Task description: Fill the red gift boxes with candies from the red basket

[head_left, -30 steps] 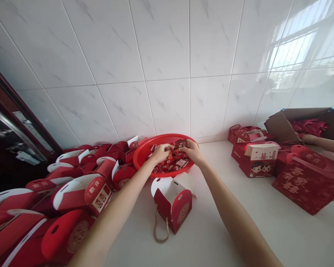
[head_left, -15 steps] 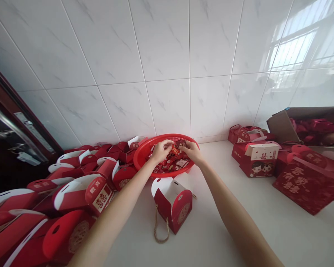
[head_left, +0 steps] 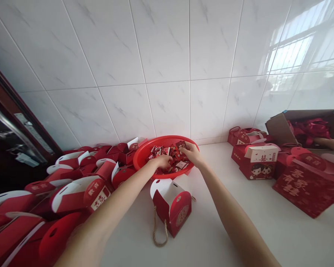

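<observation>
A red plastic basket (head_left: 138, 163) stands against the wall with many small wrapped sweets (head_left: 180, 164) in it. My left hand (head_left: 163, 161) is down among the sweets, fingers curled; what they grip, if anything, is hidden. At the basket's right side my right hand (head_left: 191, 152) is closed on a dark red wrapped sweet (head_left: 180, 145), held between thumb and fingers above the others. Just in front of the basket sits an open red gift box (head_left: 173, 207), its white inside showing and a twisted rope handle (head_left: 159, 243) hanging at its left.
Many red gift boxes (head_left: 80, 189) crowd the left side, several with raised flaps. More boxes (head_left: 260, 165) and a large red one (head_left: 306, 189) stand at the right. Behind them, another person's hand (head_left: 327, 142) reaches into a cardboard box (head_left: 280, 126) of red ribbon-like material. White tiles form the back wall.
My left hand has moved down and slightly left into the sweets, away from the orange-red sweet it was fingering. My right hand stays nearly in place. The other person's hand reaches further into the cardboard box.
</observation>
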The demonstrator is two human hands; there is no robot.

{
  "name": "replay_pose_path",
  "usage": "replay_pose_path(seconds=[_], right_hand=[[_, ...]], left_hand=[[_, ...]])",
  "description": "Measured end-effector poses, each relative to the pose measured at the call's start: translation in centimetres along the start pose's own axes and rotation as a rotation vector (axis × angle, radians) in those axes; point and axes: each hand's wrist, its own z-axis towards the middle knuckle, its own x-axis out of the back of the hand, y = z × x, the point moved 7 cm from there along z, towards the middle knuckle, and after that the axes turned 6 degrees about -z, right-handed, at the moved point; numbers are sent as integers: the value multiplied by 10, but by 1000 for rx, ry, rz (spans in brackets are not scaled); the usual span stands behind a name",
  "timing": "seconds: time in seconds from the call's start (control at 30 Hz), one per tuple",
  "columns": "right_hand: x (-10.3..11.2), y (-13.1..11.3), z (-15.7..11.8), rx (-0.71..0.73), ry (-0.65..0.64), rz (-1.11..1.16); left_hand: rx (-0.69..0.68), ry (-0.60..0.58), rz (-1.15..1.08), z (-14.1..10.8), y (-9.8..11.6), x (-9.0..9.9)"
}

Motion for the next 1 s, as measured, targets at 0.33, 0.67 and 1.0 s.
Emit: replay_pose_path(seconds=[0.33, 0.67, 1.0], right_hand=[[0, -3, -1, -56, -29, 139], [10, 12, 6, -93, 45, 157], [10, 14, 6, -115, 54, 161]], left_hand=[[84, -165, 179, 17, -4, -20], [32, -4, -93, 3, 13, 5], [-93, 151, -511, -6, 36, 27]])
